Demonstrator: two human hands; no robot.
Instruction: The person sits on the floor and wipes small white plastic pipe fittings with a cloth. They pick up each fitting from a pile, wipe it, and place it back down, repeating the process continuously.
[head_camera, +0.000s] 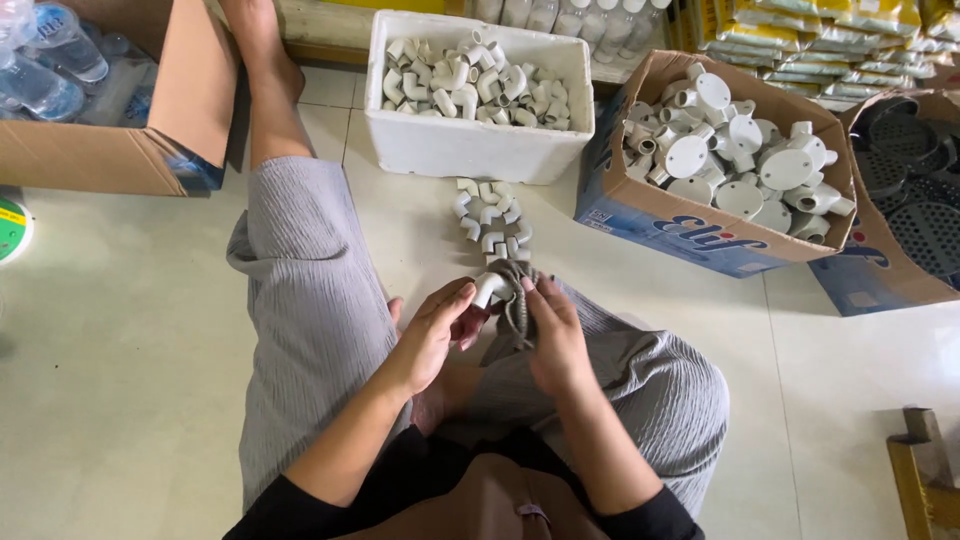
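**Floor-level sorting: one elbow in hand, a row laid out ahead**

We're down on a pale tiled floor (120, 350), the person sitting with legs in grey ribbed trousers (310, 300) stretched and folded across it. Three open cardboard boxes ring the scene: one at upper left (150, 130) with clear plastic bottles beside it, one at right (700, 225) heaped with white round junction boxes (740, 150), too many to count, and a third at far right (900, 270) holding dark round grates. Dead centre at the top, one white foam box (470, 140) piled with white pipe elbows (470, 80), again beyond counting.

On the tiles just in front of the foam box lies a cluster of loose elbows (490, 215), roughly a dozen, running in a narrow double row toward the hands. Plenty of bare floor at left and at lower right; the gap between foam box and right-hand carton is tight.

Now the hands. The left hand (430, 335) is half closed, fingertips pinching a single white elbow fitting (490, 287), which sits between both hands just above the knee. The right hand (555, 335) is curled, fingers wrapped around a bundle of grey cord (512, 300) and touching the elbow's end.
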